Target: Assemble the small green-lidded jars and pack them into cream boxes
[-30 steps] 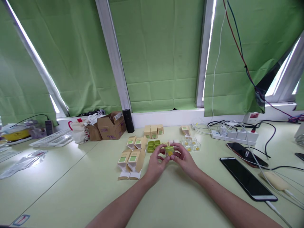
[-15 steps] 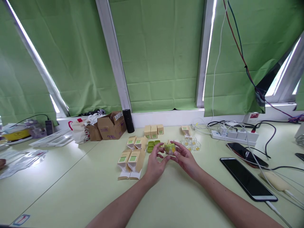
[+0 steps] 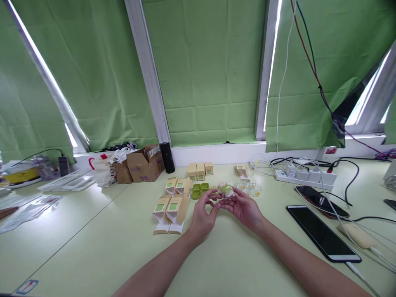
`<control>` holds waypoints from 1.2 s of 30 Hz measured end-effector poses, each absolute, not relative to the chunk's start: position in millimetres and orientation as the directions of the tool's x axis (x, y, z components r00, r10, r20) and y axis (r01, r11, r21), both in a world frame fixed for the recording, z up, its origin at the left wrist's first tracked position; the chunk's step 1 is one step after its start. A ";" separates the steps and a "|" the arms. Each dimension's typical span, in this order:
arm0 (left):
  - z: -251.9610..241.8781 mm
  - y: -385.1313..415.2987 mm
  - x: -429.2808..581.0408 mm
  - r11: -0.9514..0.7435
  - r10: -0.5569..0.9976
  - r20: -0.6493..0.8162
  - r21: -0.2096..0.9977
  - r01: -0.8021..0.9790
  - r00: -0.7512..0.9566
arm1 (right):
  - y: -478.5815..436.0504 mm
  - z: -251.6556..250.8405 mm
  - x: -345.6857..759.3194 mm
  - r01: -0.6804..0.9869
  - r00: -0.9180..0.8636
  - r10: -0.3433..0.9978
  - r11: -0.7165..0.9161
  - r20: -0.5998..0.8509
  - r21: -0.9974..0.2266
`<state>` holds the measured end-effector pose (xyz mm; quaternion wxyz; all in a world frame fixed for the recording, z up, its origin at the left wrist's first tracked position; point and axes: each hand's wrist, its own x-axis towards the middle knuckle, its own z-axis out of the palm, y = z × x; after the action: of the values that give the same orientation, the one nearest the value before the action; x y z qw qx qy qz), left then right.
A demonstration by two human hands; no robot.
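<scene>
In front of me a small clear box with a green piece inside (image 3: 227, 190) is held up off the table between both hands. My right hand (image 3: 247, 209) grips it from the right, its fingers curled round the side and base. My left hand (image 3: 202, 214) is bent inward, its fingertips at the box's left edge. Just behind my left hand sit green square cups (image 3: 198, 191) in a small cluster. Behind my right hand are several clear small boxes with yellow dots (image 3: 254, 189). Left of my left hand stand open kraft cartons with green labels (image 3: 177, 206).
More kraft cartons (image 3: 200, 171) stand farther back, with a single carton (image 3: 243, 171) to their right. A cardboard box (image 3: 147, 165) and a black cylinder (image 3: 167, 157) are at the wall. A power strip (image 3: 305, 178), cables and phone (image 3: 323, 233) occupy the right. Another person's hand (image 3: 8, 212) is far left.
The small clear box has shifted slightly right and turned, showing another face. My right hand has rolled with it, palm more upward. The other person's hand at far left reaches farther into view.
</scene>
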<state>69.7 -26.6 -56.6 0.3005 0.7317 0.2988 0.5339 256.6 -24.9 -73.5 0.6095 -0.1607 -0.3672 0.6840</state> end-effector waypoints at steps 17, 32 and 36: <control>-54.5 -26.4 71.9 -0.482 0.857 0.453 0.873 0.073 0.244 | -36.8 -62.2 250.1 -0.557 -0.050 0.961 0.198 0.270 -0.807; -56.9 -21.1 71.3 -0.365 0.892 0.367 0.929 -0.059 0.266 | -32.7 -72.1 247.2 -0.259 -0.031 0.920 0.370 0.390 -0.892; -54.8 -20.1 68.8 -0.449 0.877 0.420 0.889 0.091 0.232 | -36.0 -66.4 250.5 -0.142 -0.038 0.897 0.432 0.441 -0.891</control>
<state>68.8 -20.1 -54.8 0.3867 0.6829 0.3546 0.5083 250.5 -36.0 -66.4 0.6133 -0.3236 -0.5828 0.4237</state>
